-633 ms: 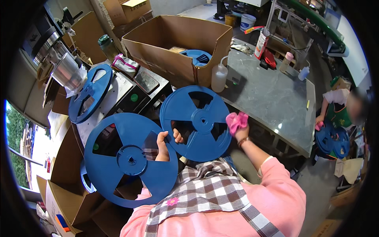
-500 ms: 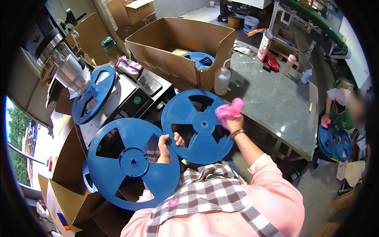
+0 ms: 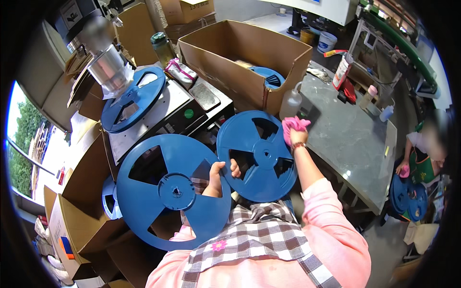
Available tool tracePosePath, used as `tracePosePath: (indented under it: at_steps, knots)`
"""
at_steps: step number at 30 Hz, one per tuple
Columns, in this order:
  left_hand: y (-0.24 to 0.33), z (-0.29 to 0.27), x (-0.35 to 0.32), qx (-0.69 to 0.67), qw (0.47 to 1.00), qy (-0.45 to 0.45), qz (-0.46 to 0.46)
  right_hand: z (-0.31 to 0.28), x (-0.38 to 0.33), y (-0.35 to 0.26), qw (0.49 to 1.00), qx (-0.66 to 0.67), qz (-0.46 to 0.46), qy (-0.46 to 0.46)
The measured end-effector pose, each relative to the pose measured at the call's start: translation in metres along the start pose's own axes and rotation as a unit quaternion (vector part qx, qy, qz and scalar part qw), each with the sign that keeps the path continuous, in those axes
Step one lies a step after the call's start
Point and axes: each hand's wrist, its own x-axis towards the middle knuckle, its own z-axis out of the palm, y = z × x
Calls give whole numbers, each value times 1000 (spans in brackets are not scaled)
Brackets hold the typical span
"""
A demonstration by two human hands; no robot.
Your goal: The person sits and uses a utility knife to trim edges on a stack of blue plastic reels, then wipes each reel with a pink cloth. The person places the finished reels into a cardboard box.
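Note:
Two large blue plastic reel discs stand side by side before my body. The left disc point(image 3: 139, 197) is a single flange with a hub and wide cut-outs; the right disc point(image 3: 235, 139) looks thicker, possibly several stacked. My left hand point(image 3: 216, 180) is closed on them where their rims meet, its fingers showing in a cut-out of the right one. Part of that forearm is hidden behind the left disc. A crumpled pink cloth point(image 3: 294, 127) is bunched in my right hand point(image 3: 298, 138), at the upper right rim of the right disc.
An open cardboard box point(image 3: 221, 72) holding blue reels stands ahead, a squeeze bottle point(image 3: 291, 102) beside it. A grey table point(image 3: 350, 149) lies right. Another blue reel point(image 3: 110, 117) leans by a metal cylinder on the left bench. A co-worker point(image 3: 427, 156) is far right, beside blue reels.
The whole view has shifted, so surroundings sit farther right. My right hand and the cloth have moved a little up along the right disc's rim. My left hand keeps its hold.

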Motion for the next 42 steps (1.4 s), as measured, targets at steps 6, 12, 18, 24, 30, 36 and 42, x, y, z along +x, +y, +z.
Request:
tracePosePath:
  at_steps: [6, 12, 18, 24, 30, 36, 42]
  knots:
    - [-1, -16, -3, -3, 999, -41, 0, 73, -89, -173, 946, 44, -227, -228]
    - [-1, -16, -11, 1, 999, 27, 36, -12, -133, -138, 860, 53, -458, -218]
    - [-1, -25, -5, -12, 998, -47, 27, -50, -106, -23, 997, 34, 18, -65]
    - [-4, -25, -7, -19, 999, -20, 33, 23, -129, -122, 857, 96, -421, -281]
    - [-2, -38, -4, -33, 999, -25, 0, 12, 1, -87, 971, -34, -234, -40]
    - [-3, -38, -9, -116, 992, 49, 1, -126, -48, -21, 823, 428, 302, -219]
    - [-1, -39, -10, -83, 996, 15, -40, -124, -73, -35, 785, 425, 289, -345]
